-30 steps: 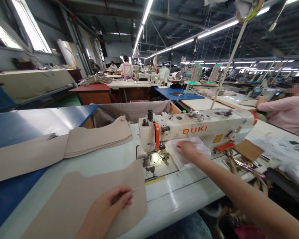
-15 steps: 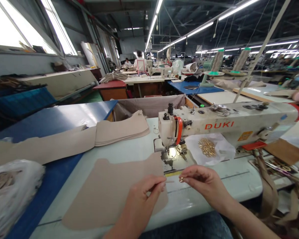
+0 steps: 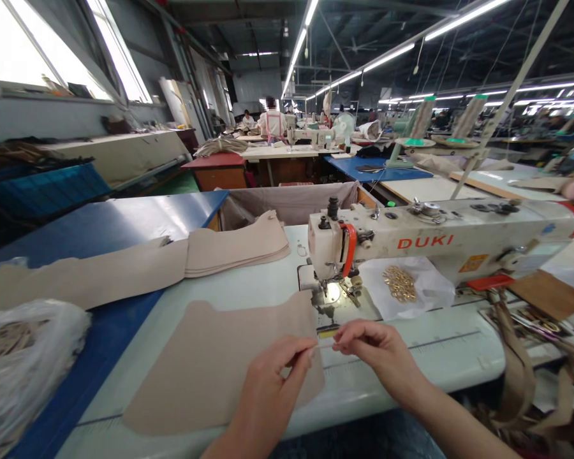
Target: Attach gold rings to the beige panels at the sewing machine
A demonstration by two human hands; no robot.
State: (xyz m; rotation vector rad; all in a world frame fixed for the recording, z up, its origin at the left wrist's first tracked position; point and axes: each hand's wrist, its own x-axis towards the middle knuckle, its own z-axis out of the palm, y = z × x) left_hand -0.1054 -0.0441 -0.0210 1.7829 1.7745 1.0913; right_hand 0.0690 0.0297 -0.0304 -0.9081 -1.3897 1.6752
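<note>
My left hand (image 3: 280,376) pinches a thin, pale narrow strip (image 3: 323,347) that sticks out to the right from its fingertips. Facing it, my right hand (image 3: 375,350) has thumb and fingers pinched at the strip's far end. A small gold metal ring, seen there earlier, is now mostly hidden by those fingers. Under my left hand lies a flat beige fabric panel (image 3: 210,363) on the pale sewing table. Just beyond both hands stands the sewing machine (image 3: 459,236), its needle plate (image 3: 332,293) lit. A heap of gold rings (image 3: 400,284) rests on a white sheet (image 3: 433,290).
Stacked beige panels (image 3: 239,248) lie at the back left, across to a blue table (image 3: 138,223). A clear plastic bag (image 3: 38,363) of strips sits at left. Straps (image 3: 514,363) hang at the right edge, near a brown piece (image 3: 550,293). Another person (image 3: 272,121) sits far ahead.
My right hand has moved left, closing the gap to the strip in my left hand. The gold ring between its fingers has gone mostly out of sight. My left hand stays nearly still.
</note>
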